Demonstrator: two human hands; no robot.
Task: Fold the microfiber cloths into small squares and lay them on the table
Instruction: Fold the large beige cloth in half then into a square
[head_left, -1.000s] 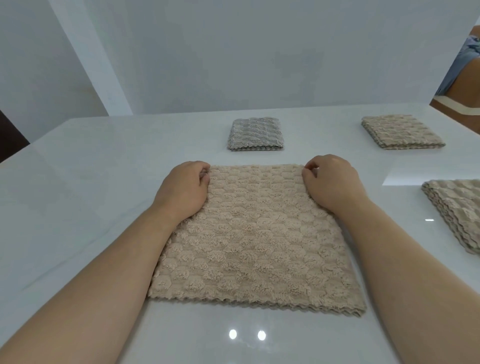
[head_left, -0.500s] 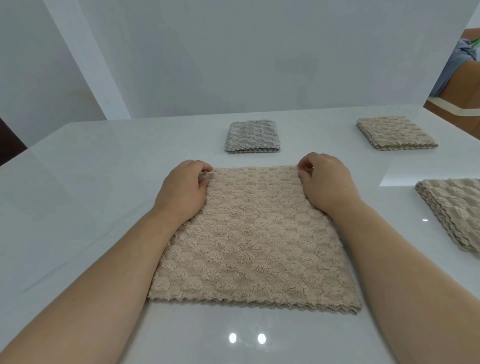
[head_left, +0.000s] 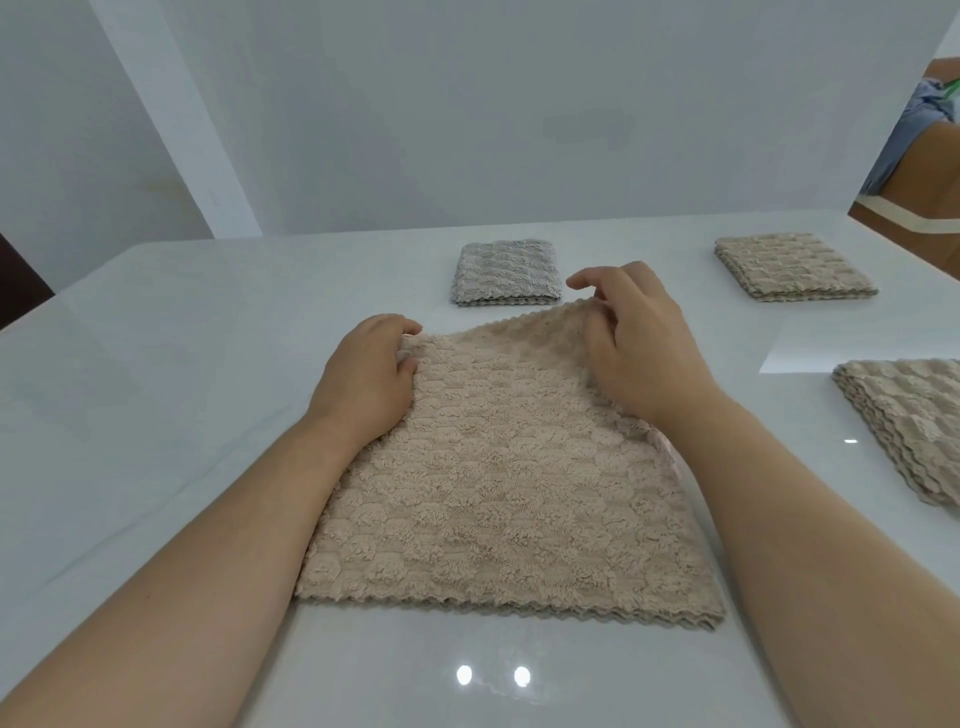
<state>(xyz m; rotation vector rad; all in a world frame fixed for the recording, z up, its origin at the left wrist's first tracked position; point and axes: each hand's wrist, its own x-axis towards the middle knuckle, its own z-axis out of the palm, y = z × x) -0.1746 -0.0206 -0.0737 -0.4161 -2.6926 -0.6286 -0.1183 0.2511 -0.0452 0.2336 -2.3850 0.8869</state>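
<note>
The beige cloth (head_left: 498, 493) lay mid-tabletop (head_left: 182, 364), its near edge flat. The left grip (head_left: 369, 374) pinched the cloth's far-left corner at 11 o'clock, low against the surface. The right grip (head_left: 639, 343) pinched the far-right corner at 1 o'clock, holding it lifted. Beyond sat a folded grey cloth (head_left: 506, 273) at 12 o'clock, a folded beige square (head_left: 795, 267) at 2 o'clock and a beige stack (head_left: 909, 421) at 3 o'clock.
</note>
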